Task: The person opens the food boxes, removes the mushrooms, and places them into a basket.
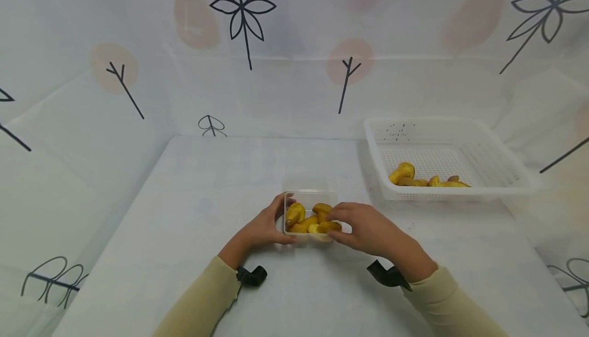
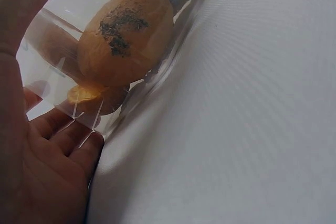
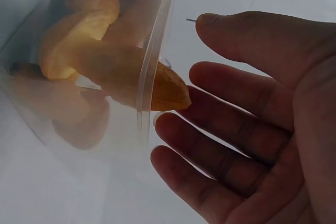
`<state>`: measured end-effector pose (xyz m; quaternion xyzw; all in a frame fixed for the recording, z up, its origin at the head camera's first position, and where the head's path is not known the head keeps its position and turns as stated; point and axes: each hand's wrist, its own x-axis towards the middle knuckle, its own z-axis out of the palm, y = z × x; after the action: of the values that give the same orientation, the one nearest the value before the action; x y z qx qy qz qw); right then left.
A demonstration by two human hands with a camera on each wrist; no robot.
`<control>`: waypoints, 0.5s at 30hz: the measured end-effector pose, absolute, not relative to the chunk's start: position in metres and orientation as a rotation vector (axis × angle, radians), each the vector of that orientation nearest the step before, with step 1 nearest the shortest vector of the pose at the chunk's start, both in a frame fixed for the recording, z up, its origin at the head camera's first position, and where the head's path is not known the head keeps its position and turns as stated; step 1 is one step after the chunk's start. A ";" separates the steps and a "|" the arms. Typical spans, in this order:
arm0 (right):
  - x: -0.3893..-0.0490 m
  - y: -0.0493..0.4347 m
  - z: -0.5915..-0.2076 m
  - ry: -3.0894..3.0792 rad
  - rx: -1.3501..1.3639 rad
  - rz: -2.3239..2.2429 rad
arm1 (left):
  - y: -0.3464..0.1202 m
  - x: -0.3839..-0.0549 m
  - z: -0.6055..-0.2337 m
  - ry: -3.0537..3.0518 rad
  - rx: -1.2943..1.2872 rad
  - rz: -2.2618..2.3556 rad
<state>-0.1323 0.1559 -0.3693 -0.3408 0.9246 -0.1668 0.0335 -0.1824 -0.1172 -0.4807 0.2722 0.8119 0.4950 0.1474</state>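
A small clear plastic box (image 1: pixel 310 198) sits on the white table with several yellow-brown mushrooms (image 1: pixel 295 215) inside. My left hand (image 1: pixel 267 228) grips the box's left end, thumb at the near side and fingers round the far side. In the left wrist view, a mushroom cap (image 2: pixel 126 38) with dark specks shows through the clear wall. One mushroom (image 3: pixel 170 90) pokes its stem end out past the box's right rim. Beside that stem end, my right hand (image 1: pixel 370 228) is held with fingers loosely spread and the thumb apart; the right wrist view shows nothing gripped.
A white perforated plastic basket (image 1: pixel 460 192) stands at the back right, several more mushrooms (image 1: pixel 405 173) lying along its near side. White cloth walls (image 1: pixel 290 91) printed with line-drawn flowers enclose the white table (image 1: pixel 193 194) at the back and sides.
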 end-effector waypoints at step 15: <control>-0.132 0.154 -0.374 2.837 -1.120 -0.486 | -0.117 -0.183 -0.480 2.342 0.775 1.414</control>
<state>-0.1324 0.1541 -0.3742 -0.3625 0.9182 -0.1574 0.0267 -0.1826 -0.1174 -0.4804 0.2696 0.8146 0.4917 0.1485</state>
